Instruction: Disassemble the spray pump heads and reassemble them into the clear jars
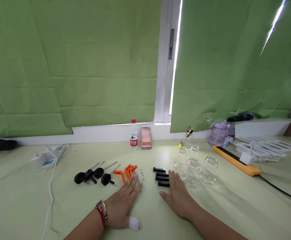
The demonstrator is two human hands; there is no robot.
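Observation:
My left hand (121, 205) lies flat with its fingers stretched out, a white wrap on its thumb. Its fingertips reach thin metal rods (139, 184) and the lower ends of several bent orange handles (128, 170). Tiny nuts or washers (142, 175) lie just beyond. My right hand (177, 196) rests palm down, fingers extended, against the right ends of several black ribbed cylinders (162, 178), partly covering them. Several clear glass jars (193, 171) stand right of this hand. To the left lie several black round caps with metal shafts (106, 179).
A water bottle (134, 135) and a pink box (146, 138) stand by the wall. Yellow-handled tools (189, 131) rest among the jars. At right are a purple jug (217, 134), an orange power strip (236, 161) and papers (262, 153). A white power strip (47, 159) trails a cable at left.

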